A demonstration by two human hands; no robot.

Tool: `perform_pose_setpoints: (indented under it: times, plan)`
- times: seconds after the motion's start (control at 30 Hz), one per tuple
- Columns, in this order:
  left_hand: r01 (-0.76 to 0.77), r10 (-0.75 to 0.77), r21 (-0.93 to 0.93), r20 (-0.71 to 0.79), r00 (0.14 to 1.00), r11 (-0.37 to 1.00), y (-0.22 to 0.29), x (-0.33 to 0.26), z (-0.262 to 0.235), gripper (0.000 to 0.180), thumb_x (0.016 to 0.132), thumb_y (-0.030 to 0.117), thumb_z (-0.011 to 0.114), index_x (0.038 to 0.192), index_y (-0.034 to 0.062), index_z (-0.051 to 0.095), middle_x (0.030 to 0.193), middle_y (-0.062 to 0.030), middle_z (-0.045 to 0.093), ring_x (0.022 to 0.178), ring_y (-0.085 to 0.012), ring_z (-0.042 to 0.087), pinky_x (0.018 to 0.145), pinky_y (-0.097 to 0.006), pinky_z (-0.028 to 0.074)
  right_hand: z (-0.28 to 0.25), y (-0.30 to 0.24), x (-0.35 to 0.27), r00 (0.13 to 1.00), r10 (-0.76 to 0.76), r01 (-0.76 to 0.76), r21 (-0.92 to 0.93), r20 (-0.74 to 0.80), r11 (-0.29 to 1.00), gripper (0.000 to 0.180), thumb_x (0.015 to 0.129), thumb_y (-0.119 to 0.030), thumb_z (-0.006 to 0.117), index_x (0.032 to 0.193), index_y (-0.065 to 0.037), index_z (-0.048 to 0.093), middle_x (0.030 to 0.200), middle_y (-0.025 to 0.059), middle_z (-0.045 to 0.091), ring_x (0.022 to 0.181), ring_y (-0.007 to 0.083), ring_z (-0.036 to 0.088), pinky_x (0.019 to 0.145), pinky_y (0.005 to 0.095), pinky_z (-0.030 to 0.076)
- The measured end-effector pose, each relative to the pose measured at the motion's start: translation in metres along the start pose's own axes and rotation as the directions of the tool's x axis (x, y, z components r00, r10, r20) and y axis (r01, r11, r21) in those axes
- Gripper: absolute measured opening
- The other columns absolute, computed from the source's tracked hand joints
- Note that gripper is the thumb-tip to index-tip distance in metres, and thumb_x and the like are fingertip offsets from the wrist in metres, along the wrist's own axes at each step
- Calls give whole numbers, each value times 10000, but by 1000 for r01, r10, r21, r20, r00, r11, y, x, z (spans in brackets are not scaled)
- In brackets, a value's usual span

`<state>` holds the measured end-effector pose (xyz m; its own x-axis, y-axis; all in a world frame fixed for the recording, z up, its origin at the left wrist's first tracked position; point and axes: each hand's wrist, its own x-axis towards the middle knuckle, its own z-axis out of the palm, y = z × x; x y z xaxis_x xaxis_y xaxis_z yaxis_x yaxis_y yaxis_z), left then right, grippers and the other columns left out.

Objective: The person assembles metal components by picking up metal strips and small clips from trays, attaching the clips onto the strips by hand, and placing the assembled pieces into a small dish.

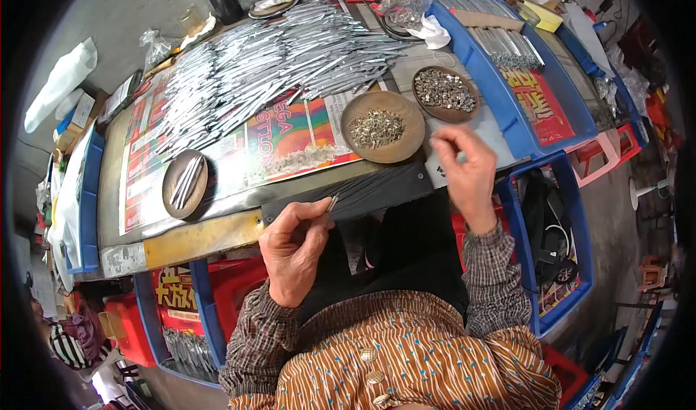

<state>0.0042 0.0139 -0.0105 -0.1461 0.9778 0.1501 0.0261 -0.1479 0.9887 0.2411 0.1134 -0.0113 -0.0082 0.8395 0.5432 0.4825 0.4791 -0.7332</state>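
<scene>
My left hand (296, 249) is at the front edge of the bench, thumb and forefinger pinched on a thin metal strip (333, 202) whose short end sticks up above a black pad (377, 191). Off to the right, my right hand (467, 169) hangs just in front of a round dish of small shiny metal pieces (444, 93). Its fingertips are drawn together; whatever they hold, if anything, is too small to make out. Left of that hand stands a wooden dish (349, 147) of small brass-coloured parts. A smaller dish (171, 176) at the left carries several slim silver strips.
A broad heap of silver strips (268, 62) covers the back of the bench on printed sheets. At the right a blue tray (487, 69) holds rows of strips; below it is a blue crate (516, 243). Red stools (134, 330) and another strip-filled blue bin (201, 294) stand under the bench.
</scene>
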Motion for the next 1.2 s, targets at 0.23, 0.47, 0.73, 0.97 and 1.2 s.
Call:
perform_pose_setpoints:
  times: [0.23, 0.47, 0.73, 0.97, 1.2]
  plan:
    - [120, -119, -183, 20, 993, 976, 9, -10, 3, 135, 904, -7, 594, 1031, -7, 637, 800, -40, 621, 552, -37, 462, 461, -171, 338, 32, -51, -39, 970, -138, 67, 324, 199, 944, 120, 786, 78, 639, 886, 12, 633, 855, 76, 620, 741, 154, 595, 638, 254, 469]
    - [105, -103, -298, 24, 994, 949, 11, -20, 2, 183, 893, -47, 589, 1064, -9, 643, 801, -10, 614, 576, -17, 463, 477, -171, 350, 51, -79, -58, 950, -75, -110, 547, 304, 830, 142, 813, 99, 630, 922, 7, 626, 907, 52, 627, 800, 102, 604, 690, 235, 506]
    - [70, -55, -337, 56, 997, 939, 11, -25, -3, 177, 902, -41, 586, 1069, -18, 641, 808, -13, 620, 577, -23, 467, 481, -174, 365, 53, -81, -62, 946, -88, -115, 577, 311, 808, 125, 829, 87, 644, 931, 15, 625, 924, 44, 627, 829, 84, 610, 704, 218, 518]
    - [98, -78, -354, 70, 995, 930, 12, -30, -3, 177, 906, -36, 585, 1074, -21, 637, 807, -24, 623, 581, -28, 474, 479, -174, 362, 52, -85, -64, 941, -34, -194, 617, 337, 762, 95, 845, 56, 648, 923, 11, 618, 888, 38, 626, 802, 90, 617, 708, 227, 520]
    - [153, -120, -421, 105, 987, 894, 11, -28, -4, 164, 915, -16, 585, 1072, -25, 632, 813, -31, 624, 569, -25, 465, 464, -173, 338, 56, -84, -67, 905, 111, -399, 726, 412, 561, 151, 840, 22, 678, 949, -5, 577, 859, 13, 607, 760, 57, 601, 678, 220, 512]
